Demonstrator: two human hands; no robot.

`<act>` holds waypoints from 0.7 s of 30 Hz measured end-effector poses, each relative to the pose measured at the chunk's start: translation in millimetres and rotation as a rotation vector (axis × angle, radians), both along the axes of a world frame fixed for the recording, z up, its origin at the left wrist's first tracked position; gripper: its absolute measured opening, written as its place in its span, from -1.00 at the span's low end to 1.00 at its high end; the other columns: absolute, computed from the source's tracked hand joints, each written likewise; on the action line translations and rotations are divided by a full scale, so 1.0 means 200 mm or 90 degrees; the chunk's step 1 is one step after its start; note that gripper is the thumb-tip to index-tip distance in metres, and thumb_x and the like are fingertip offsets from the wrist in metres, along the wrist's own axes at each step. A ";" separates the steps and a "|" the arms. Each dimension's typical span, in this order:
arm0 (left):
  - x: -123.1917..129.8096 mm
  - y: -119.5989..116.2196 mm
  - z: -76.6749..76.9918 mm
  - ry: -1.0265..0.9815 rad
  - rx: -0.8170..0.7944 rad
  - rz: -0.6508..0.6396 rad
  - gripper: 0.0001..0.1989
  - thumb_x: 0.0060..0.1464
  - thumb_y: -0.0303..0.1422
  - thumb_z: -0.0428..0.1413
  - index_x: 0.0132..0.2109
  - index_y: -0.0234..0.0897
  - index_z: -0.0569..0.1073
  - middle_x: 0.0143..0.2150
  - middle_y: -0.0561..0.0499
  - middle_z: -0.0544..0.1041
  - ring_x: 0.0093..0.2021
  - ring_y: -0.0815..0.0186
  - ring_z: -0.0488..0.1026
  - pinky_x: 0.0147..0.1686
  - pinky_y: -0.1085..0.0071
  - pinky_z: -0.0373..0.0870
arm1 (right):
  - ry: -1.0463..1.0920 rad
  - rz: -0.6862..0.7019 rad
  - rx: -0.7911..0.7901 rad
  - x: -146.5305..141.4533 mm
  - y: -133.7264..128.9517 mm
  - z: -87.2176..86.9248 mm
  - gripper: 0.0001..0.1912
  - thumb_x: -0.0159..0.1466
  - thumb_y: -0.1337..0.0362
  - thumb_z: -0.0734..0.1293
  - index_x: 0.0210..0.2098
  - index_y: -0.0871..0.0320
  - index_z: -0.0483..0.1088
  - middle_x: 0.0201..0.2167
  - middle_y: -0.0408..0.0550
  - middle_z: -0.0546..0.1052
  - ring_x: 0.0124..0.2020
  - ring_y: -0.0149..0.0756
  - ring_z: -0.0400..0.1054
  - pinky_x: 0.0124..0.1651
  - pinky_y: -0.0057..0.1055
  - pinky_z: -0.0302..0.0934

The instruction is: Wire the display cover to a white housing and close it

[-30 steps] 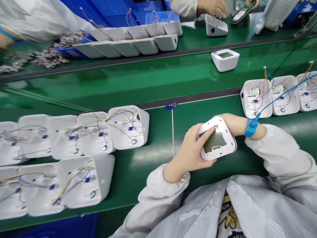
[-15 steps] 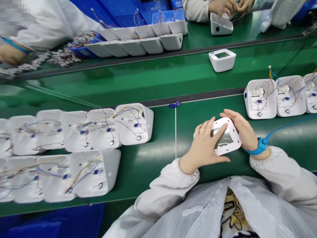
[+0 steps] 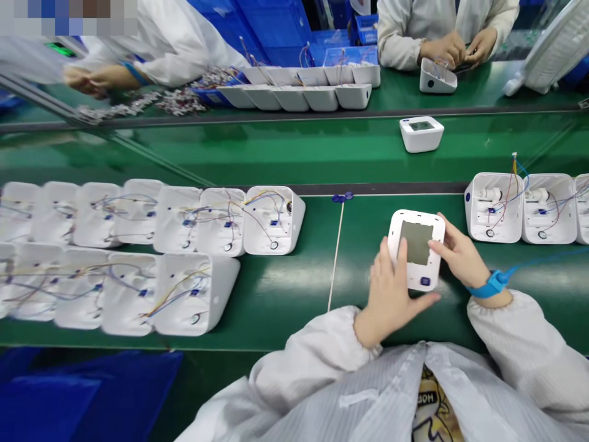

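Holding a white device with a grey screen face up, both hands are working just above the green table, near its front edge. The left hand is wrapping around the device's left and lower side, fingers closed against the casing and one fingertip lying at the screen's edge. The right hand is gripping the right side, thumb pressing on the front beside the screen; a blue wrist strap is sitting on that wrist. To the left, two rows of open white shells with coloured wires are lying on the table, well apart from the hands. More open shells are standing just to the right of the device. Beyond a dark strip, a finished device is resting alone on the green belt. Across the belt, a co-worker's hands are touching another unit.
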State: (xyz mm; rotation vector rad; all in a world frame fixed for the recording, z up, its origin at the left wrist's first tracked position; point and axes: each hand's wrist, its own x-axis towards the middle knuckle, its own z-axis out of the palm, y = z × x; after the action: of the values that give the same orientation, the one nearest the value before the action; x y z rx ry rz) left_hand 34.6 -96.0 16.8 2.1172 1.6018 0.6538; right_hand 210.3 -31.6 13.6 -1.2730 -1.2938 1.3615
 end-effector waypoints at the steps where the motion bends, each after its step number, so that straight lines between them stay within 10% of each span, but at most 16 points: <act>1: 0.00 -0.05 -0.02 -0.046 -0.015 -0.026 0.18 -0.05 0.19 0.16 0.44 -0.24 -0.33 0.44 -0.50 -0.34 0.38 -0.40 -0.08 0.15 -0.27 0.15 | 0.011 0.011 -0.001 0.02 0.02 0.01 -0.17 0.22 0.05 0.41 0.38 0.05 0.05 0.33 -0.01 0.26 0.32 -0.09 0.17 0.37 -0.03 0.06; 5: -0.02 0.04 -0.04 -0.241 -0.049 -0.012 -0.01 0.20 0.02 0.04 0.42 -0.21 -0.47 0.47 -0.43 -0.26 0.47 -0.13 -0.22 0.30 -0.18 0.02 | 0.028 0.062 -0.013 0.06 0.05 0.06 -0.27 0.22 0.08 0.42 0.32 0.02 0.17 0.30 -0.04 0.30 0.30 -0.10 0.20 0.36 -0.04 0.08; 11: -0.03 0.51 0.06 -0.442 -0.079 0.074 -0.16 0.24 -0.03 0.02 0.43 -0.26 -0.22 0.02 -0.22 0.57 0.03 0.16 0.53 0.00 0.20 0.44 | 0.016 0.090 -0.028 0.05 0.05 0.07 -0.31 0.22 0.06 0.42 0.28 0.02 0.20 0.28 0.01 0.34 0.26 -0.08 0.25 0.31 -0.04 0.16; 16: -0.01 0.52 0.10 -0.409 -0.037 0.095 -0.56 0.22 -0.16 0.10 0.18 -0.21 0.34 -0.29 0.02 0.64 -0.25 0.27 0.58 -0.19 0.37 0.45 | -0.014 0.087 -0.013 0.06 0.06 0.09 -0.34 0.24 0.04 0.40 0.27 0.01 0.21 0.26 -0.01 0.36 0.25 -0.08 0.27 0.28 -0.04 0.20; 21: 0.00 0.51 0.09 -0.373 -0.006 0.080 -0.75 0.25 -0.23 0.07 0.02 -0.19 0.42 -0.17 0.01 0.62 -0.20 0.27 0.57 -0.20 0.38 0.41 | -0.047 0.055 0.011 0.06 0.05 0.08 -0.39 0.26 0.00 0.37 0.25 -0.02 0.25 0.23 -0.05 0.38 0.23 -0.07 0.29 0.23 -0.08 0.25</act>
State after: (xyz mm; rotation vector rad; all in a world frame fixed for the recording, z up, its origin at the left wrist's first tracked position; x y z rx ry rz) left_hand 35.4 6.8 35.2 1.6084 1.3944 1.1730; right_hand 221.3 -21.2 29.8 -1.2784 -1.4228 1.3718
